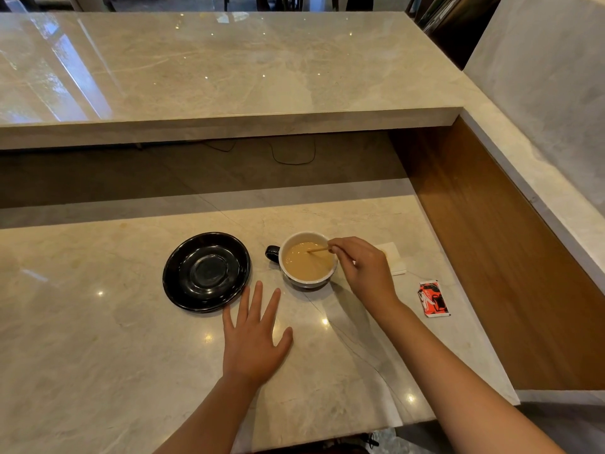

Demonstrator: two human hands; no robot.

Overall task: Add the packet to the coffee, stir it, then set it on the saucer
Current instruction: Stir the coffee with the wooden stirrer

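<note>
Pinching a thin wooden stick (318,249) between thumb and fingertips, the right hand (363,268) hangs over the far right side of the cup (309,259), and the stick's lower end dips into the pale brown coffee (306,262). How deep it goes under the surface cannot be made out. The hand covers part of a white napkin (394,257) lying just behind it, so only one corner and an edge show. The cup stands on the marble counter (98,339), its dark handle (271,252) pointing left toward the black saucer (206,272), which sits just beside it but apart. The left hand (253,339) lies flat on the counter with fingers spread, its fingertips near the saucer's rim; whether the little finger touches the rim is unclear. To the right, well apart from the cup, a red, black and white packet (433,298) lies on the counter, its top edge ragged. Its printing is too small and blurred to read. Both forearms are cut off by the bottom edge. A raised shelf (229,70) shadows the back of the counter.
</note>
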